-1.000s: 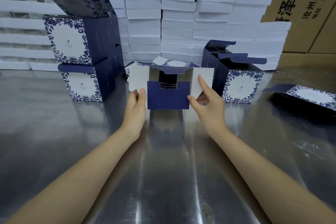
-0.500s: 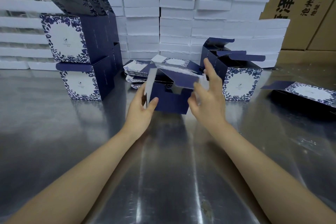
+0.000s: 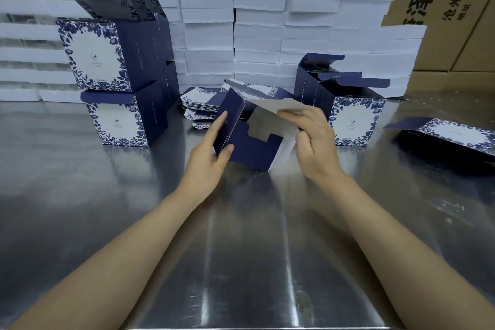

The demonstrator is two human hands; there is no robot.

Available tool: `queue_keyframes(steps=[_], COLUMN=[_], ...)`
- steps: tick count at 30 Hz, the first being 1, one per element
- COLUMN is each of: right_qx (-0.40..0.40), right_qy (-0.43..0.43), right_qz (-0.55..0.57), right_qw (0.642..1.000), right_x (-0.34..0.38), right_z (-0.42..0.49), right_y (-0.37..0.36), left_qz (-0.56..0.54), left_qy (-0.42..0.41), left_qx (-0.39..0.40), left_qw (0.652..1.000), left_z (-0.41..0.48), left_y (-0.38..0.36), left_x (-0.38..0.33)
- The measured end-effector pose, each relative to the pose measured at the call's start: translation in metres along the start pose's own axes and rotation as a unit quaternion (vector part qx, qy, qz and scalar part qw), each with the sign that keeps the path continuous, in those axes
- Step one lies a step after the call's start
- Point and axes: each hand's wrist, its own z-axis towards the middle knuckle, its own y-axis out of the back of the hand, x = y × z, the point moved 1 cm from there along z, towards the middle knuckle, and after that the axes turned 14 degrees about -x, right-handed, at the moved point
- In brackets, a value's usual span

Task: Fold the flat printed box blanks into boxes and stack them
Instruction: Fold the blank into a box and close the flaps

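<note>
While the half-folded box (image 3: 251, 150) is sitting near the middle of the table (image 3: 241, 249), left hand (image 3: 206, 158) is gripping its left wall, thumb on the navy front. Right hand (image 3: 313, 142) is pinching the white flap (image 3: 278, 106). Flat blanks (image 3: 198, 104) are lying just behind; finished boxes (image 3: 107, 61) are standing stacked toward the far left edge.

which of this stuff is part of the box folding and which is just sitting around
Part of the job: half-folded box held by left hand and right hand; pile of flat blanks behind it; stack of folded boxes at left; open-topped boxes at right.
Lying about: white cartons stacked at the back; brown cartons behind them.
</note>
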Motion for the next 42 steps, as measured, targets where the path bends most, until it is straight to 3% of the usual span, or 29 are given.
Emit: queue_keyframes(steps=[6,12,15,19,23,27,29,36,42], right_qx=[0.04,0.057,0.056,0.02,-0.046,-0.083,-0.091,-0.077,-0.076], right_qy=[-0.02,0.009,0.033,0.093,0.102,0.042,0.016,-0.008,0.018], right_qz=[0.02,0.004,-0.006,-0.044,-0.015,0.007,0.019,0.036,0.041], right_qw=[0.999,0.998,0.998,0.994,0.994,0.996,0.996,0.996,0.996], right_x=[-0.002,-0.015,-0.02,-0.024,-0.022,-0.026,-0.026,-0.025,-0.029], right_z=[0.001,-0.003,-0.005,-0.005,-0.002,0.001,0.0,-0.002,-0.006], right_y=[0.003,-0.002,-0.004,-0.004,-0.002,0.0,0.0,0.001,-0.003], left_qz=[0.085,0.075,0.139,0.185,0.286,0.343,0.343,0.245,0.345], left_qy=[-0.113,-0.1,-0.112,-0.157,-0.307,-0.382,-0.387,-0.347,-0.341], left_qx=[0.043,0.081,0.128,0.124,0.103,0.115,0.106,0.103,0.102], left_qw=[0.989,0.989,0.976,0.962,0.902,0.851,0.849,0.899,0.869], left_z=[-0.001,0.004,0.003,0.003,0.003,0.004,0.004,0.004,0.007], left_y=[0.001,0.009,0.006,0.008,0.009,0.009,0.008,0.014,0.013], left_x=[0.0,0.004,0.007,-0.001,-0.014,-0.021,-0.022,-0.018,-0.015])
